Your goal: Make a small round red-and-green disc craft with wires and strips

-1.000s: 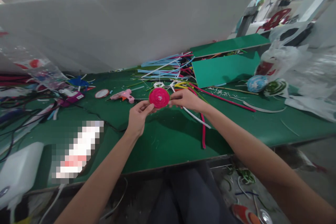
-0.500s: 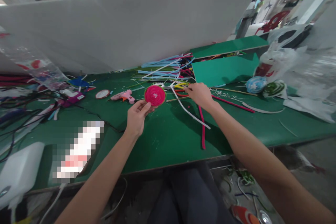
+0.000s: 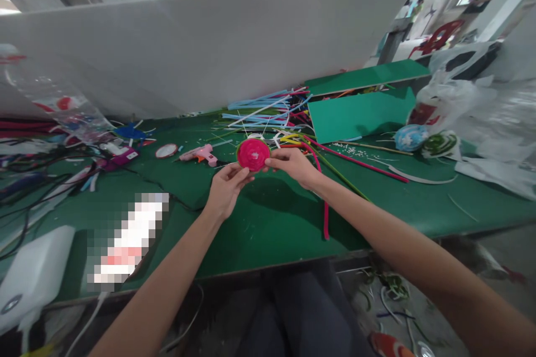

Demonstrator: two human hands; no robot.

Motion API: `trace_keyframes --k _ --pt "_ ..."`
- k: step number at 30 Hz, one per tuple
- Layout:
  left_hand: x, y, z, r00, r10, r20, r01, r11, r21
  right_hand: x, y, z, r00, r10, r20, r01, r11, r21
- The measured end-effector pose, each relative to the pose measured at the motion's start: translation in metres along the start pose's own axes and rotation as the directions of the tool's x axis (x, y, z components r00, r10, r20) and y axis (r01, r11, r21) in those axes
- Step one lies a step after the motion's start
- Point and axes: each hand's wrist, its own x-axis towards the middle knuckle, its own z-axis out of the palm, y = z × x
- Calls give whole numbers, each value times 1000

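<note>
A round, bright pink coiled disc [image 3: 253, 154] with a thin green rim is held up above the green table. My left hand [image 3: 226, 189] pinches its lower left edge between thumb and fingers. At the disc's right edge, the thumb and fingertips of my right hand [image 3: 295, 166] are closed on it; whether they also grip a thin strip cannot be made out. A long green strip [image 3: 341, 175] runs behind my right hand down to the forearm. A pink strip [image 3: 326, 220] hangs toward the table's front edge, and yellow strips [image 3: 288, 138] lie just beyond the hand.
Left of the disc lies a pink glue gun [image 3: 203, 153], with a roll of tape [image 3: 166, 150] beside it. Blue and white strips [image 3: 259, 103] are heaped at the back. A green box [image 3: 360, 114], coiled balls [image 3: 410, 138], a plastic bottle [image 3: 58, 95] and a white power bank [image 3: 37, 268] stand around.
My right hand has come left from the strip pile to the disc's edge. The disc has shifted slightly right. A green strip now shows by my right forearm; the white strip there no longer shows.
</note>
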Motion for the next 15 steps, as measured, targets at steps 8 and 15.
trace_keyframes --k 8,15 --pt "3 0 -1 998 -57 -23 53 990 -133 0 4 -1 1000 9 -15 -9 1000 11" --pt "5 -1 -6 993 -110 -30 100 965 -244 -1 3 10 995 -66 -76 64 998 -28"
